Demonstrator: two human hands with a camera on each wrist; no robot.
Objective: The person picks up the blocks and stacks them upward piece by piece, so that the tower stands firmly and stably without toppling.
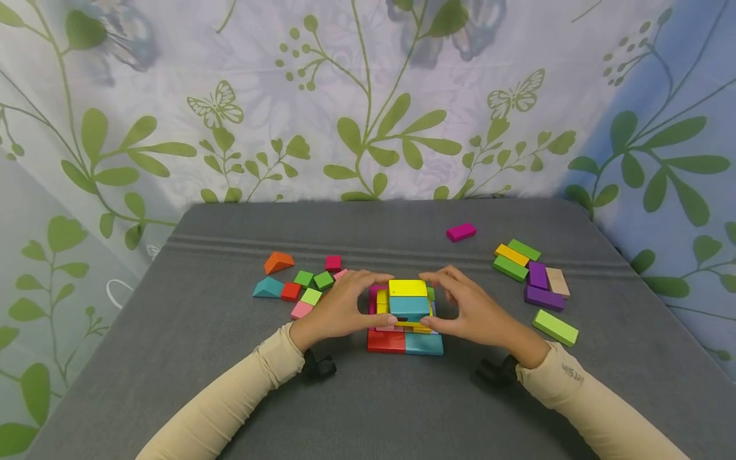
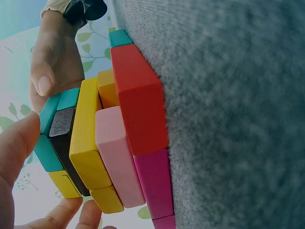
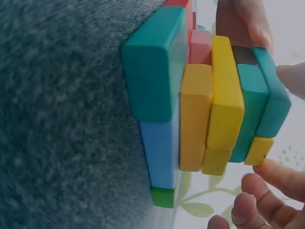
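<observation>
Both sleeves low in frame; left hand (image 1: pixel 339 310) and right hand (image 1: pixel 468 313) pinch the block stack (image 1: pixel 406 319) mid-mat (image 1: pixel 230 383), fingers curled on the top yellow block (image 1: pixel 408 288). Risk: uneven squeeze slides the offset upper layers, toppling them.
</observation>
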